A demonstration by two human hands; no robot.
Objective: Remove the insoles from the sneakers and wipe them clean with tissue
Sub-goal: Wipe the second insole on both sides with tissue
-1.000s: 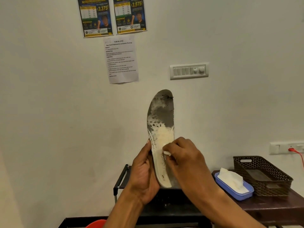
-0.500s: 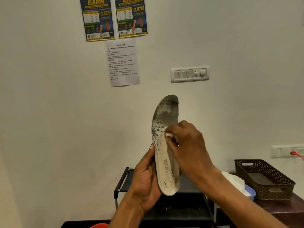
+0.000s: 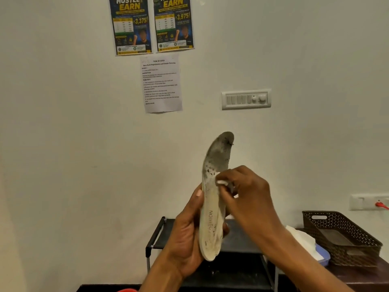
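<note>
Right hand (image 3: 250,199) slid up the insole (image 3: 211,220), pinching tissue (image 3: 222,182) on its middle. Basket (image 3: 341,234) sits near the table's (image 3: 368,272) left end, rack (image 3: 157,234) below. Left hand (image 3: 185,239) grips the heel; insole's upright, toe up.

The insole (image 3: 211,209) stands nearly upright at frame centre in my left hand (image 3: 185,234), heel down. It is cream, printed "FASHION", with the toe end grey with dirt. My right hand (image 3: 250,199) pinches a small white tissue (image 3: 222,182) against its middle.
</note>
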